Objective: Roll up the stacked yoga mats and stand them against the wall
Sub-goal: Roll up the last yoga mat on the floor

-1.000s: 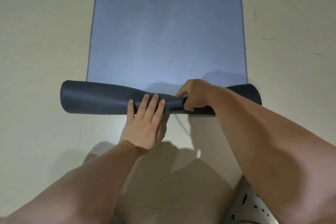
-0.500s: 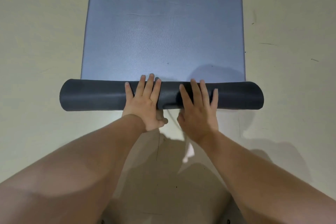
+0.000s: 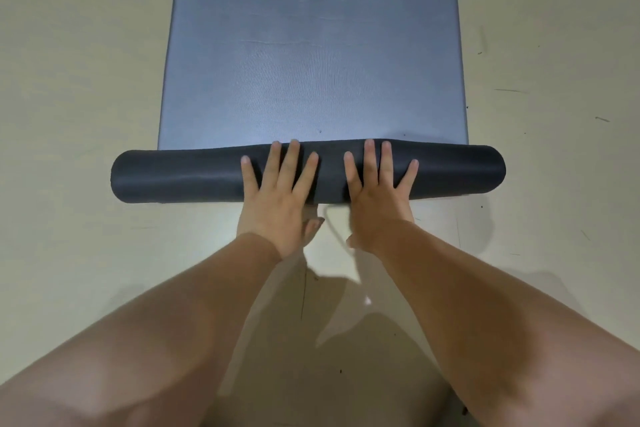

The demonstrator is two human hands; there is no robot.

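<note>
Left hand (image 3: 277, 198) flat on the roll (image 3: 308, 173), fingers straight and spread, palm down. Right hand (image 3: 379, 196) the same, just beside it, fingers splayed over the top of the roll. Both press near the roll's middle; neither curls round it. Roll dark grey, lying crosswise on the pale floor (image 3: 69, 80). Unrolled part of the yoga mat (image 3: 311, 45), blue-grey, stretches flat away beyond the fingertips. Scuff marks on the floor at right.
</note>
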